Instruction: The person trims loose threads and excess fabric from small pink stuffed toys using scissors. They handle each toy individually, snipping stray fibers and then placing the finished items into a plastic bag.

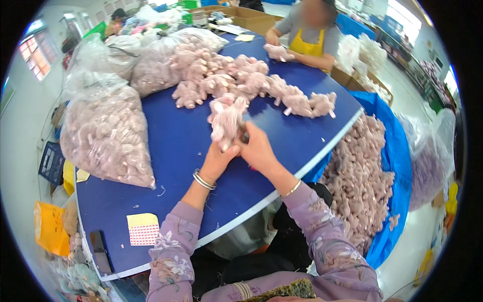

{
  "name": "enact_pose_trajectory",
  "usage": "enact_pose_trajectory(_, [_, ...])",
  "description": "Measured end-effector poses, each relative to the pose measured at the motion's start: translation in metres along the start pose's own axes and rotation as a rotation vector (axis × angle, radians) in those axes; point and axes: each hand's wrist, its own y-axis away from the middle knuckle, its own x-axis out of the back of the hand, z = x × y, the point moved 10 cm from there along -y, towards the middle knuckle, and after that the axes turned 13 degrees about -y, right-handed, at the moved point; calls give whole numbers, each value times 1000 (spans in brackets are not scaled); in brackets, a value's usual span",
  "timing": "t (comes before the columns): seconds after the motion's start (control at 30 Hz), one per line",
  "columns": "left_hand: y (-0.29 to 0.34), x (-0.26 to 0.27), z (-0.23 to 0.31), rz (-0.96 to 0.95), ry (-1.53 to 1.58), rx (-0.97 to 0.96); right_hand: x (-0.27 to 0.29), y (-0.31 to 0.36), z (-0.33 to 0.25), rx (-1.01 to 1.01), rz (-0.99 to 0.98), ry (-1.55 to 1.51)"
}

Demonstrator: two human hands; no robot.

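Note:
Over the middle of the blue table (pixel 176 136), a pink plush toy (pixel 226 121) with long ears is held up in front of me. My left hand (pixel 219 161) is closed around its lower part, thumb pointing right. Right beside it, my right hand (pixel 257 148) is closed on a small dark tool (pixel 244 135), mostly hidden by the fingers, its kind not plain. The two hands touch at the thumbs. Just beyond lies a heap of similar pink plush toys (pixel 246 70), with a row of them (pixel 297 103) stretching right.
Clear plastic bags (pixel 108 136) full of pink toys stand at the left. A blue-lined bin (pixel 375 100) heaped with toys stands at my right. A label sheet (pixel 143 231) and a phone (pixel 100 249) lie near left. Across the table, a person in a yellow apron (pixel 307 45) handles a toy.

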Motion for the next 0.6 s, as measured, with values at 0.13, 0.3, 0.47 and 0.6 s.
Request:
enact_pose_trajectory(0.13, [3, 30, -28, 184, 303, 268, -17, -3, 14, -15, -111, -191])
enact_pose_trajectory(0.3, [0, 10, -6, 21, 433, 166, 26, -9, 25, -171, 88, -298])
enact_pose_trajectory(0.47, [8, 19, -28, 131, 252, 186, 13, -3, 32, -230, -72, -395])
enact_pose_trajectory(0.6, [5, 18, -34, 141, 269, 193, 21, -3, 42, -266, -13, -509])
